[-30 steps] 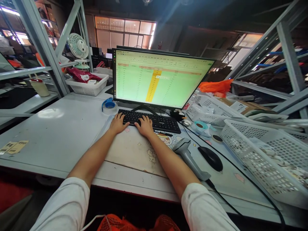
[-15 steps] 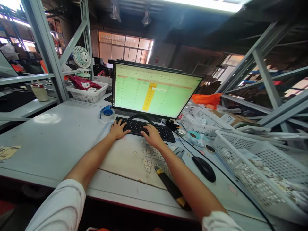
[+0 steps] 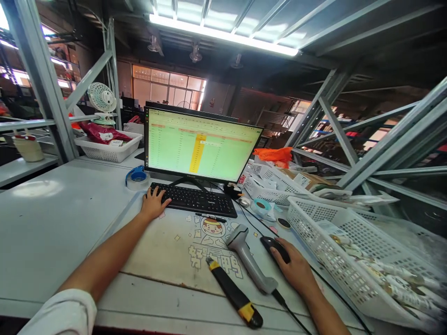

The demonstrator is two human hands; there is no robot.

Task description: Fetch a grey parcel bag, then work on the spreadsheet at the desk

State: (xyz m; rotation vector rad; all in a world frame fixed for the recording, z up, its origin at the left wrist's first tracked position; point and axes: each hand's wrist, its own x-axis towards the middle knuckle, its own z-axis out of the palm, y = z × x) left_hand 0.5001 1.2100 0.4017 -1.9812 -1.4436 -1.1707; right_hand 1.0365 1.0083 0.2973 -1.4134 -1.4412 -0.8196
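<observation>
My left hand point(image 3: 154, 204) rests with spread fingers on the left end of a black keyboard point(image 3: 195, 199). At the right, my right hand point(image 3: 291, 263) is wrapped over a black mouse point(image 3: 275, 250). Behind the keyboard stands a monitor point(image 3: 202, 144) showing a green spreadsheet with one yellow column. A grey barcode scanner point(image 3: 249, 260) lies between the keyboard and the mouse, its cable running toward the front edge. To its left lies a black and yellow utility knife point(image 3: 232, 293). A pen point(image 3: 211, 217) lies just below the keyboard.
Blue tape point(image 3: 137, 177) sits left of the monitor, near a white basket point(image 3: 111, 150) with a red bag. White baskets point(image 3: 335, 246) of small items fill the right side. A teal tape roll point(image 3: 261, 206) and a black-centred roll point(image 3: 283, 223) lie beside them.
My right hand has moved from the keyboard to the mouse, uncovering the scanner and pen. My left hand stays on the keyboard. The camera view has shifted, showing more ceiling.
</observation>
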